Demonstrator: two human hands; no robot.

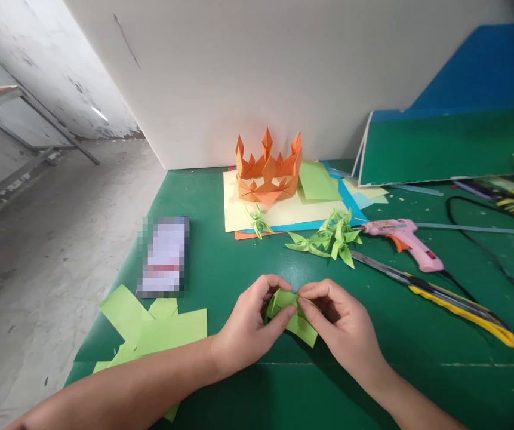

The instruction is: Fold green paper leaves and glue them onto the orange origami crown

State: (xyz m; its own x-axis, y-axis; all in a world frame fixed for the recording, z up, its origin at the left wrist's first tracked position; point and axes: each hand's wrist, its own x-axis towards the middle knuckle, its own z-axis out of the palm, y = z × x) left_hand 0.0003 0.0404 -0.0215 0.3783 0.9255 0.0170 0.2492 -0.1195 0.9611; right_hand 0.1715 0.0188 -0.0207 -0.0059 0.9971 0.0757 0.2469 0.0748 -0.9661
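Between both hands is a partly folded piece of green paper (300,329), held just above the green tabletop. My left hand (257,319) pinches its left side with thumb and fingers. On the other side, my right hand (335,310) grips the upper right edge, the fingertips of both hands close together. Beyond the hands lie several folded green paper flowers (335,234) in a cluster, and a single green flower (259,221) sits farther left. An orange folded paper crown (268,188) stands upright behind them on sheets of paper.
Loose green paper pieces (171,331) lie by my left forearm, below a blurred phone (165,257). To the right are a pink glue gun (404,236) with its cord and a yellow-handled cutter (462,310). A green board (449,146) leans at the back right.
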